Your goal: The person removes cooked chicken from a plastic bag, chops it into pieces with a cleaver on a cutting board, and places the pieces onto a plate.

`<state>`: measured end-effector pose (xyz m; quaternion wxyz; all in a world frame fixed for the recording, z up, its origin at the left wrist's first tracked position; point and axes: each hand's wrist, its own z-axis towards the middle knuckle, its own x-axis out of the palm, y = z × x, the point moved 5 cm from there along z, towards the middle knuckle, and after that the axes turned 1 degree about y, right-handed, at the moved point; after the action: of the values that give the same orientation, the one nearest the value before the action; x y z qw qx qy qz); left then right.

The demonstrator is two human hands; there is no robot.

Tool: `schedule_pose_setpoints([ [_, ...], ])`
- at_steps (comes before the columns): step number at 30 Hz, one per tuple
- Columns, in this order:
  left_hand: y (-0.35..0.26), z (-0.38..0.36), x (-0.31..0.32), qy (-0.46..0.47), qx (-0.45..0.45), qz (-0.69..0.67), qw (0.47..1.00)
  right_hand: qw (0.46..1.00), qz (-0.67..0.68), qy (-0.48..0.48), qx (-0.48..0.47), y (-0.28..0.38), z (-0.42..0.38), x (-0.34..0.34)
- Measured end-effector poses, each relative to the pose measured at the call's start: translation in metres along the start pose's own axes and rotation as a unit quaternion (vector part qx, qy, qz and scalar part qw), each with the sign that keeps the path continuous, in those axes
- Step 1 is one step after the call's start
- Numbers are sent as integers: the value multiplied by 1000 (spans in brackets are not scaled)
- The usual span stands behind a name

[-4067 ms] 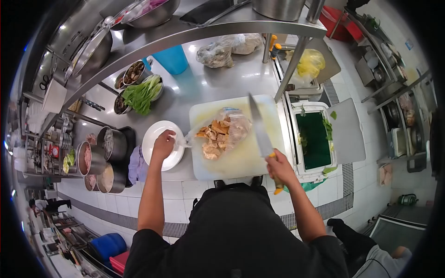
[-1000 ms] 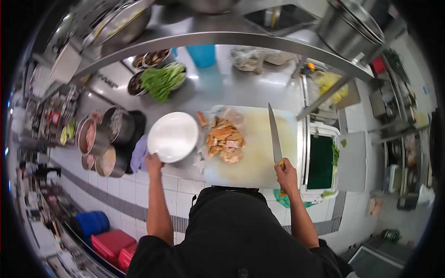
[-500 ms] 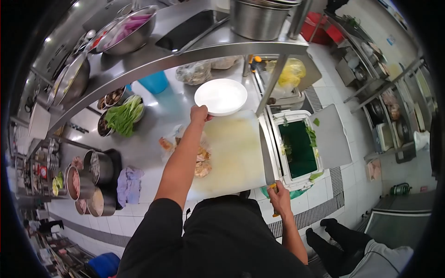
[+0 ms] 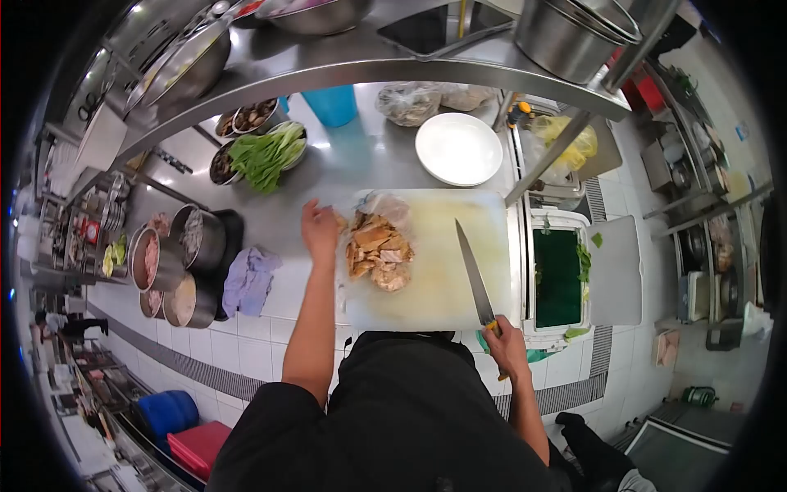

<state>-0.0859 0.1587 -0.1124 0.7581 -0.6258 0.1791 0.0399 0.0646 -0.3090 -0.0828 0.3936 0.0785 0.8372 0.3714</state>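
Observation:
In my right hand (image 4: 507,346) is a kitchen knife (image 4: 473,272) with a yellow handle, my fingers closed around it. Its long blade points away from me over the right part of the pale cutting board (image 4: 434,307). My left hand (image 4: 320,230) is left of the board, holding nothing, its fingers apart and close to a small brown scrap. Chopped cooked meat (image 4: 379,251) lies piled on the board's left side, partly on a clear plastic bag (image 4: 388,208). Behind the board, a round white plate (image 4: 459,149) rests on the steel counter.
An open bin (image 4: 539,316) with green scraps stands right of the board. Leafy greens (image 4: 264,157) in a bowl and a blue container (image 4: 331,105) are at the back. Metal pots (image 4: 160,262) and a lilac cloth (image 4: 251,281) lie left. A steel shelf (image 4: 344,74) crosses above.
My left hand has let go of the white plate, now on the counter, and moved left and toward me. The knife blade has come into view over the board.

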Motion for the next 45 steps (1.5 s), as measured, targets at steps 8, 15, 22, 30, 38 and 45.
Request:
schedule_pose_setpoints([
  [8,74,13,9,129,-152,89,976,967,-197,54,-150,112,59,89],
  [15,89,-11,-2,89,-216,-124,964,965,-165,43,-199,138,67,133],
  [22,92,-14,-13,157,-407,-413,800,975,-149,49,-158,150,64,145],
  [30,107,69,-98,214,-357,-268,869,966,-124,132,-183,193,56,186],
  [38,106,80,-137,200,-291,-95,931,977,-113,114,-137,126,49,93],
  [45,121,111,-124,111,-19,342,933,981,-125,-140,52,-40,-17,-50],
])
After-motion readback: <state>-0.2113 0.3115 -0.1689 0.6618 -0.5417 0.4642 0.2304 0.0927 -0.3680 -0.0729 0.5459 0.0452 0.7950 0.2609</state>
